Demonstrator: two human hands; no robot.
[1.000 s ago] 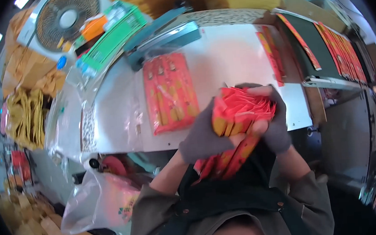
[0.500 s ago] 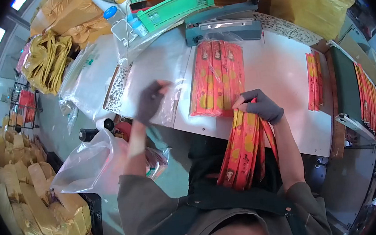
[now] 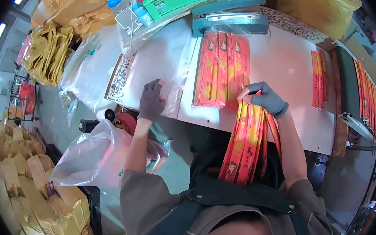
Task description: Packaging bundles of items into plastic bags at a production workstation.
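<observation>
My right hand (image 3: 264,99), in a grey fingerless glove, pinches the upper ends of a bunch of long red-and-yellow paper sleeves (image 3: 245,141). They fan downward past the table's front edge, over my lap. Just beyond it lies a clear bag filled with several similar sleeves (image 3: 224,69), flat on the table. My left hand (image 3: 152,100), gloved alike, is over a stack of clear plastic bags (image 3: 166,68) at the left of the table. Its fingers stretch forward with nothing visible in them; whether they touch the plastic I cannot tell.
Behind the filled bag stands a teal bag sealer (image 3: 231,19), beside a green basket (image 3: 182,1). Loose red sleeves (image 3: 318,79) lie on the table's right. A large clear bag (image 3: 95,157) hangs at lower left, near stacked tan bundles (image 3: 34,198) on the floor.
My left hand has come to rest over the clear bags, no longer blurred. The view has shifted slightly. My right hand still holds the bunch of sleeves.
</observation>
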